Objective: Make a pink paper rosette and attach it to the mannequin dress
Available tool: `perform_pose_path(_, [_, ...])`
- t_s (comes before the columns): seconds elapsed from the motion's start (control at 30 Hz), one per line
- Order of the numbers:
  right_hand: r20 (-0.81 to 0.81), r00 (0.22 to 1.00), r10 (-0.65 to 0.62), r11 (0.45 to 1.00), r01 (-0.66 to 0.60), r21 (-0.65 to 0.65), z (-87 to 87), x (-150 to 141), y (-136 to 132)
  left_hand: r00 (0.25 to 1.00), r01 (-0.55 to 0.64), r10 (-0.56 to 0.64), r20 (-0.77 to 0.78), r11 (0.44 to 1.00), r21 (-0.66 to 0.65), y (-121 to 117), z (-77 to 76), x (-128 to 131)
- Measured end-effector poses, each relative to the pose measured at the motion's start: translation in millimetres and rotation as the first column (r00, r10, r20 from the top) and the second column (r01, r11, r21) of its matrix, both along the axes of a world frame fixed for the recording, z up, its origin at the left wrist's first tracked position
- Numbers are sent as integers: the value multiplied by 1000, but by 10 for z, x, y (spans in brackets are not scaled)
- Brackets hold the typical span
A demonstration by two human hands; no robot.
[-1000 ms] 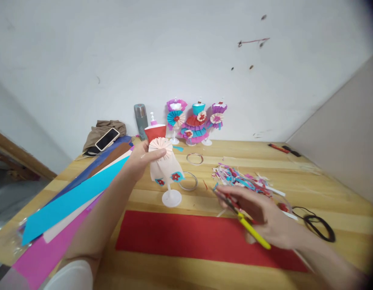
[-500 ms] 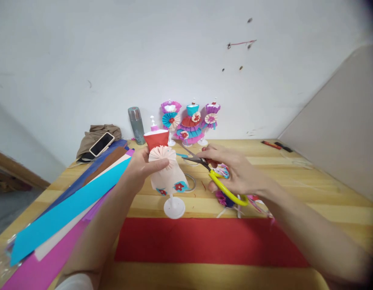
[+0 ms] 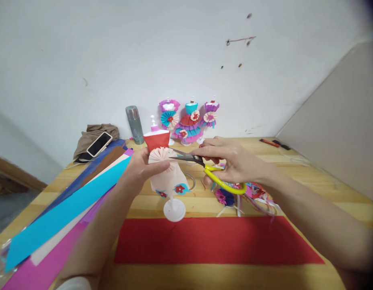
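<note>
My left hand (image 3: 142, 167) is closed round the waist of a small mannequin stand (image 3: 174, 208), its thumb across a pale pleated rosette. The mannequin wears a red paper bodice (image 3: 157, 141) and a cream paper skirt (image 3: 165, 180) with red-and-blue flowers at the hem. In my right hand (image 3: 227, 159) are scissors (image 3: 224, 183) with yellow handles, their blades parted. The blade tips lie at the right edge of the rosette (image 3: 162, 155); whether they touch it I cannot tell. A red paper strip (image 3: 216, 241) lies flat on the table below both hands.
Three dressed mannequins (image 3: 190, 121) stand by the wall beside a grey-green flask (image 3: 134, 125). Coloured paper sheets (image 3: 68, 209) lie at left, with a phone (image 3: 99, 144) on brown cloth behind. Paper scraps (image 3: 255, 192) lie under my right arm; two markers (image 3: 269, 143) rest at back right.
My right hand has brought the scissors from over the scraps leftward to the rosette, and the blades have opened. My left hand keeps its hold on the mannequin, which now leans slightly.
</note>
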State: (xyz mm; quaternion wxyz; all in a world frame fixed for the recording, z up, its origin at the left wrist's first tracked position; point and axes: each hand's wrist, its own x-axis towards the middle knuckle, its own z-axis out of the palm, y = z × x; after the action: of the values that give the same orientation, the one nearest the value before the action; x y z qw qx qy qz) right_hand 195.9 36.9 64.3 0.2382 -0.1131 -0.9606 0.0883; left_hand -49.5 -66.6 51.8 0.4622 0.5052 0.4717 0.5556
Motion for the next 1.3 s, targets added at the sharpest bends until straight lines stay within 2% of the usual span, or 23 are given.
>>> perform_pose_path(0.47, [-4,999,36,998,-36,-42,79,-51,-1,997,-47,46,-55,999,-17,-33,17,26])
perform_pose_path(0.87, [-39,993,114,993,-114,-7,26,-13,29,998,-49,47,-47,998,-29,-33,10,46])
perform_pose_path(1.13, [-53,995,88,996,-90,-23,18,1,-4,998,-54,53,-23,998,-40,-28,8,46])
perform_pose_path(1.3, [-51,996,78,996,-80,-31,-1,5,-2,996,-69,67,-63,997,-29,-38,8,56])
